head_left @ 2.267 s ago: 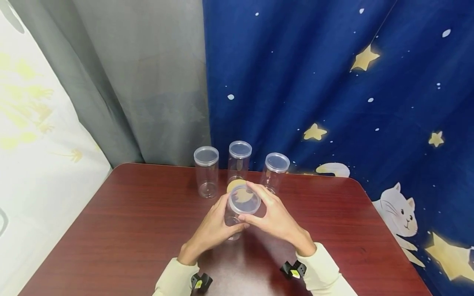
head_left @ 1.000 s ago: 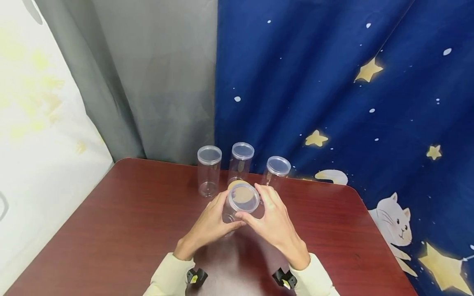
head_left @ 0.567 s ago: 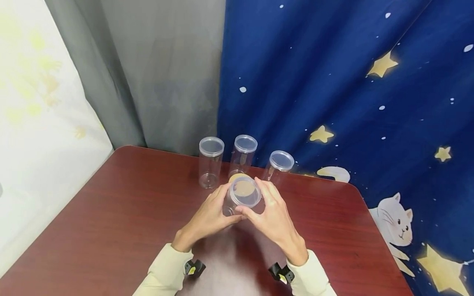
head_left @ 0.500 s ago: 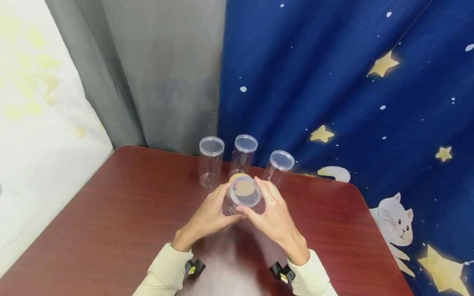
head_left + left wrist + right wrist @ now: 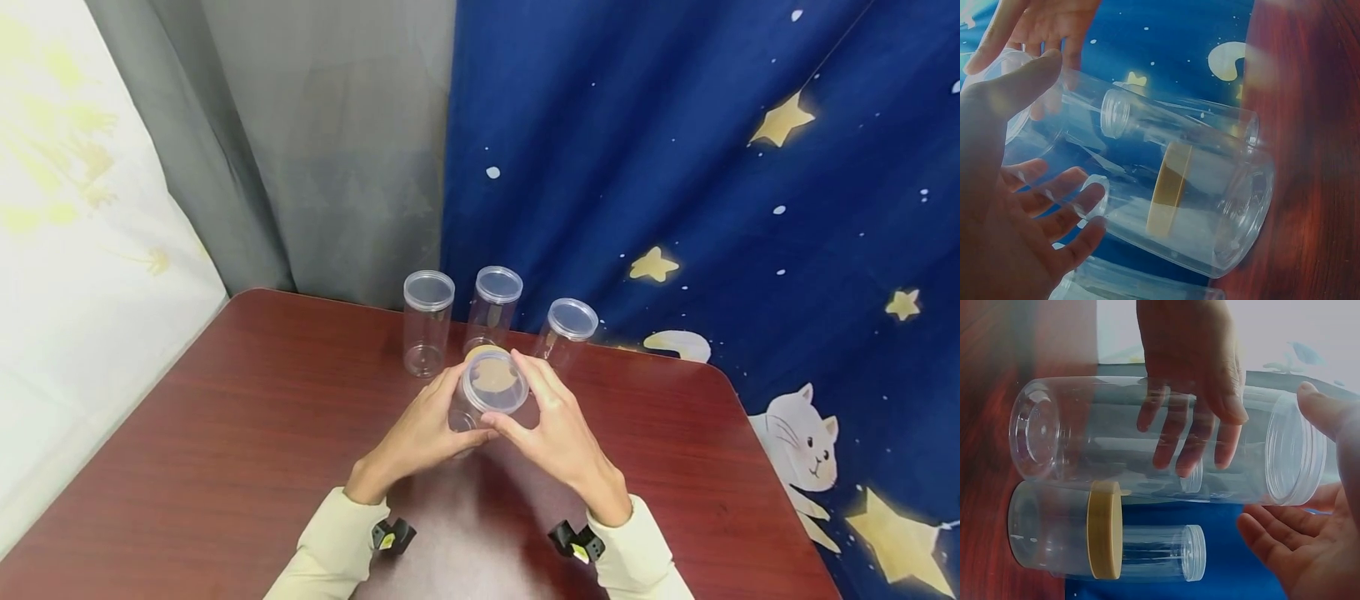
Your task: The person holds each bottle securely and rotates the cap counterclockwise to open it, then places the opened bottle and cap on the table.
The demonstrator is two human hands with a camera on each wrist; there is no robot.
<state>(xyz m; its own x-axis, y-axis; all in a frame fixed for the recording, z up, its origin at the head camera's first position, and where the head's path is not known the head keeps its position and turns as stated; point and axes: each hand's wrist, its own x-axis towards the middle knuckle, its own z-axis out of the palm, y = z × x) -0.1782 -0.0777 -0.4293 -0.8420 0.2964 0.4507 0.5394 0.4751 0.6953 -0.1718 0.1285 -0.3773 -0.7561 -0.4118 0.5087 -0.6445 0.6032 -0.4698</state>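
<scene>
A tall clear plastic jar point(image 5: 1104, 444) stands upright near the middle of the table, with a translucent screw lid point(image 5: 506, 400) on top. My left hand point(image 5: 416, 427) grips the jar's body below the lid, thumb in front and fingers spread round the far side. On the lid's rim, my right hand point(image 5: 561, 429) holds with thumb and index finger, its other fingers extended beside the lid. Directly behind the held jar is a shorter clear jar with a tan lid point(image 5: 1105, 531), seen partly through the held jar in the head view.
Three more tall clear jars stand toward the table's back edge: a left one point(image 5: 427, 333), a middle one point(image 5: 498, 285) and a right one point(image 5: 573, 319). Behind the brown table point(image 5: 225, 417) hang a grey curtain point(image 5: 337, 150) and a starry blue curtain point(image 5: 570, 150).
The head view has shifted and tilted slightly, so the table and back jars sit higher in it. Both hands keep hold of the same jar and lid, with little visible movement.
</scene>
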